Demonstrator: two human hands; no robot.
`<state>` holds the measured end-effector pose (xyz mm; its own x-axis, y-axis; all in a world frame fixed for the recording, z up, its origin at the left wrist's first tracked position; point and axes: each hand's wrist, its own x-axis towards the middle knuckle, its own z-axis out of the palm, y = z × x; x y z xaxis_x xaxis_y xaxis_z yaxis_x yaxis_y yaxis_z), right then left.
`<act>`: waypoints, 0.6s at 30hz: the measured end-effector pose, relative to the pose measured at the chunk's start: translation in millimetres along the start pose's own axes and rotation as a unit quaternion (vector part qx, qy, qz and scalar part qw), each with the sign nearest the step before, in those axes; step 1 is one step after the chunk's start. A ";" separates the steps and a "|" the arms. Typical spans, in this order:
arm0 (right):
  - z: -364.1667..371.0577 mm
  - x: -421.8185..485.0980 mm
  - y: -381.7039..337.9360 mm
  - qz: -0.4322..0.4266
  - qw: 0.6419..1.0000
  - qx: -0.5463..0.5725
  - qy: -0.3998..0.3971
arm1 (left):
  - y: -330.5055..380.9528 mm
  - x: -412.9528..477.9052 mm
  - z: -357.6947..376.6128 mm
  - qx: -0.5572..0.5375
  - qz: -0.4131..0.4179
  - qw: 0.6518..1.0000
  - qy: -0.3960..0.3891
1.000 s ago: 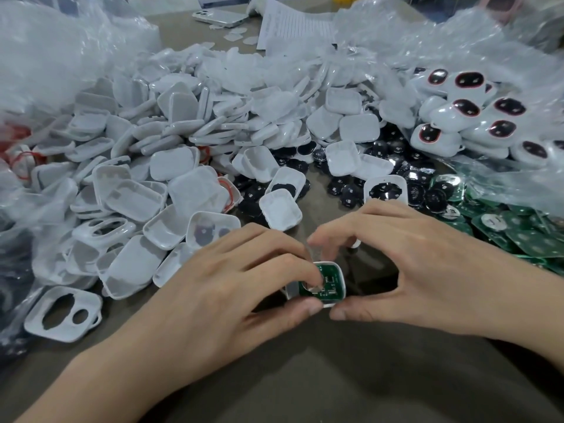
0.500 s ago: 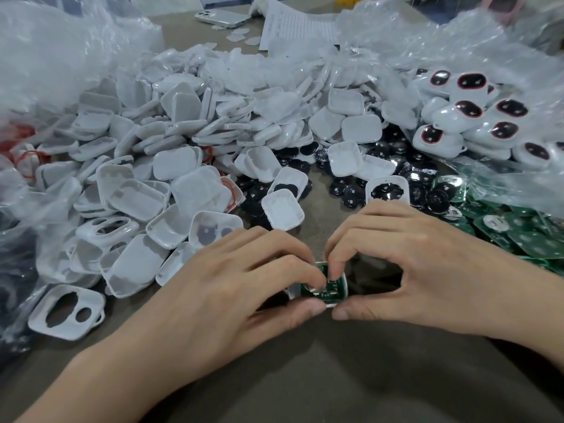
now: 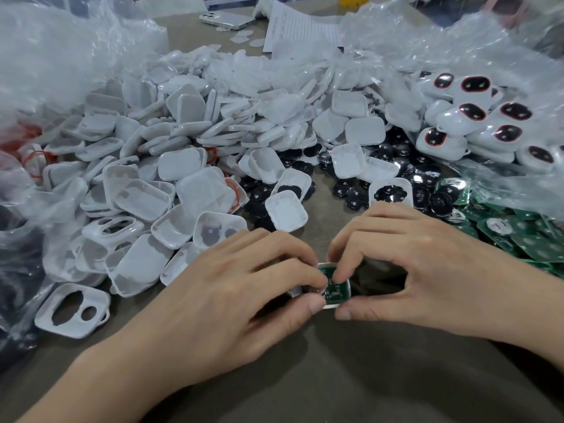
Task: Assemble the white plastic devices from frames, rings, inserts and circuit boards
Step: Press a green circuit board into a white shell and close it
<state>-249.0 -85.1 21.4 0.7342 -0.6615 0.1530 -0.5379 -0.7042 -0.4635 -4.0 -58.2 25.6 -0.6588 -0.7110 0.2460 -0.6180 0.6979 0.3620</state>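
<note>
Grey-brown worktable (image 3: 335,377) heaped with white plastic shells (image 3: 183,166), white frame (image 3: 331,306) bearing a green circuit board (image 3: 335,293) sat at centre front, pinched between curled thumbs and forefingers of left hand (image 3: 219,300) and right hand (image 3: 427,270), forefinger tips pressed on the board.

Grey-brown table (image 3: 335,377) is buried in white plastic shells (image 3: 183,132). Black discs (image 3: 351,190) and green boards (image 3: 518,236) sit on the right, with a phone (image 3: 227,18) at the back.

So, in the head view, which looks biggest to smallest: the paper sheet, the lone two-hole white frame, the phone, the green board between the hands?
1. Paper sheet and two-hole white frame: alike; paper lies farther off, so unranked.
2. Phone.
3. Green board, mostly covered by fingers.
</note>
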 end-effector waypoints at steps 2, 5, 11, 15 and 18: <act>-0.1 -0.2 -0.2 0.001 1.000 0.000 -0.001 | 2.3 -1.5 -2.1 -0.004 0.002 1.000 0.000; -0.2 -0.3 0.0 0.003 1.000 -0.003 -0.003 | 7.8 -1.2 -1.8 -0.003 -0.012 1.000 0.006; 0.1 -0.4 0.5 0.000 1.000 -0.006 -0.005 | 6.7 -3.0 -2.6 0.029 -0.007 0.999 -0.025; -0.2 0.3 0.6 -0.001 1.000 -0.005 -0.002 | 5.5 -2.4 -0.6 0.026 -0.001 0.999 -0.024; -0.1 0.2 0.9 -0.002 1.000 -0.004 -0.005 | 3.9 -1.7 -2.3 0.015 0.016 0.999 -0.036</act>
<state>-249.4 -85.9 21.1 0.7401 -0.6564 0.1463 -0.5386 -0.7087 -0.4556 -4.3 -54.5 28.7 -0.7068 -0.6810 0.1913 -0.6078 0.7230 0.3283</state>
